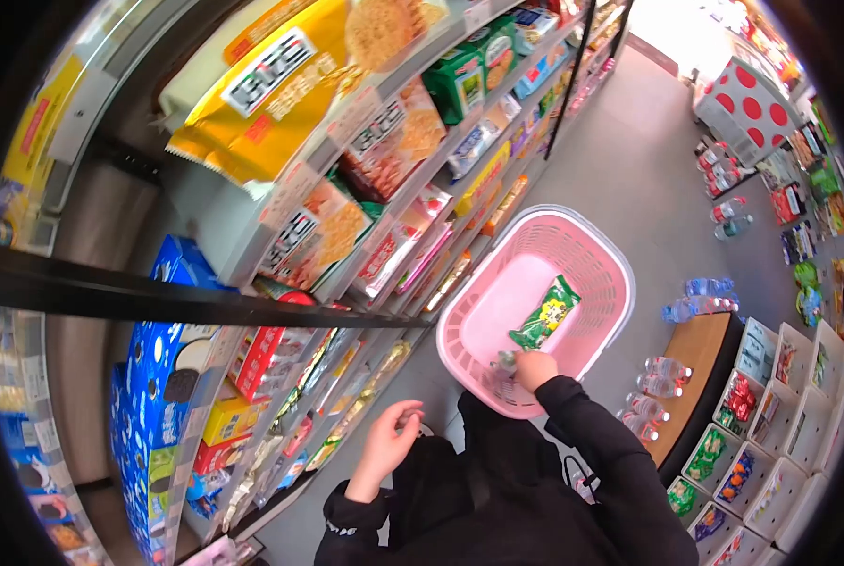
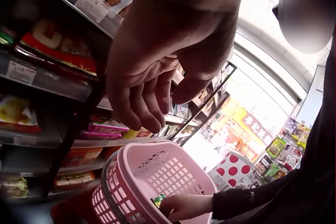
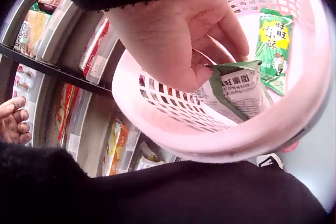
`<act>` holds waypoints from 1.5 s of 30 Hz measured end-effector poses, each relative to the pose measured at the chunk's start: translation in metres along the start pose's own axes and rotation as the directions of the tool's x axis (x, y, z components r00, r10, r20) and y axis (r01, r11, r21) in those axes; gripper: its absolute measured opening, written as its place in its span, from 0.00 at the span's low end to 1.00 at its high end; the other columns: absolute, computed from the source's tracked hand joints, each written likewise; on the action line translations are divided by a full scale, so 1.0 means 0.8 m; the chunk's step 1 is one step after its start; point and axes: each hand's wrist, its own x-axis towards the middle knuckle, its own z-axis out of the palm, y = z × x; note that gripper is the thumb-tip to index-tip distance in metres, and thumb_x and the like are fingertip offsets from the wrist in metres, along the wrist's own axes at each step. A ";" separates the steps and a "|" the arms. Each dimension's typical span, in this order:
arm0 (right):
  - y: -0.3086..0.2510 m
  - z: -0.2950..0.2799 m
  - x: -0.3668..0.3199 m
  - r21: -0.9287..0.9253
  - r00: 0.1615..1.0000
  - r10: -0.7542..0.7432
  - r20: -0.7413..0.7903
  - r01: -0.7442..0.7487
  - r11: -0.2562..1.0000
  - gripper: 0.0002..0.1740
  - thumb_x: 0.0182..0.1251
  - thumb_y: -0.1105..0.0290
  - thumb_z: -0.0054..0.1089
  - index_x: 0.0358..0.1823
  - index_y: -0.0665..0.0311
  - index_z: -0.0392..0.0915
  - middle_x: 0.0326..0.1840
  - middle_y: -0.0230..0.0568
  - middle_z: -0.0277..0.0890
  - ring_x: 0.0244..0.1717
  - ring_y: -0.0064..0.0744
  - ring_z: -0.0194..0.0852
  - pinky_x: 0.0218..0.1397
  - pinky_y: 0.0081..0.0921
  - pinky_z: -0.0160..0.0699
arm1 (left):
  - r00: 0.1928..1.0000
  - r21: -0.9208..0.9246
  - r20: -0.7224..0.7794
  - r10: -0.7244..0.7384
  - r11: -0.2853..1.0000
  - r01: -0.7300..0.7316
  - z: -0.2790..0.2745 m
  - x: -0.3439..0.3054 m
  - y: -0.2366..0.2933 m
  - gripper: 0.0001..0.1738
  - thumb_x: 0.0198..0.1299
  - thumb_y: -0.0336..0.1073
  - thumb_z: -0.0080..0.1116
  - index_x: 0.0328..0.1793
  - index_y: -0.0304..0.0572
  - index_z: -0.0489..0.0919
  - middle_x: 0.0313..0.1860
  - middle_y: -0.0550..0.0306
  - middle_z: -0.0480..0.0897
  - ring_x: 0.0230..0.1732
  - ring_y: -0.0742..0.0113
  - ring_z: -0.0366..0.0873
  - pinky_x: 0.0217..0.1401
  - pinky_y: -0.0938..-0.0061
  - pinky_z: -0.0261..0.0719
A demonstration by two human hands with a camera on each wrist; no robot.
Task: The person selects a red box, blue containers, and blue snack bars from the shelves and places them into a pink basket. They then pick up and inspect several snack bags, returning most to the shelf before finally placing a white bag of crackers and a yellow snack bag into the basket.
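My right hand point(image 1: 535, 369) reaches over the near rim of a pink plastic basket point(image 1: 620, 269). Its thumb and fingers pinch the top corner of a snack packet point(image 3: 239, 91), whose pale, printed back and green edges show inside the basket. A second snack packet point(image 1: 546, 316), green with a yellow patch, lies on the basket floor beyond it. Left of the basket, my left hand point(image 1: 389, 443) hangs in the air near the shelves with its fingers loosely curled and nothing in them, as the left wrist view also shows.
Shelves of packaged biscuits point(image 1: 313, 236) rise along the left, split by a black post point(image 1: 158, 297). On the right stand bottles point(image 1: 662, 377) and white bins point(image 1: 710, 453) of small snacks. A box with red dots point(image 1: 747, 108) stands farther along the grey aisle floor point(image 1: 620, 151).
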 end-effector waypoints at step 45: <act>-0.497 0.034 -0.186 0.807 0.494 -0.748 0.443 0.145 0.573 0.29 0.55 0.65 0.55 0.55 0.68 0.55 0.50 0.42 0.63 0.49 0.28 0.62 0.49 0.23 0.64 | 0.982 -0.908 -0.133 0.134 0.381 -0.175 -0.233 -0.358 -0.188 0.32 0.47 0.32 0.58 0.59 0.37 0.58 0.53 0.51 0.68 0.53 0.62 0.66 0.55 0.67 0.65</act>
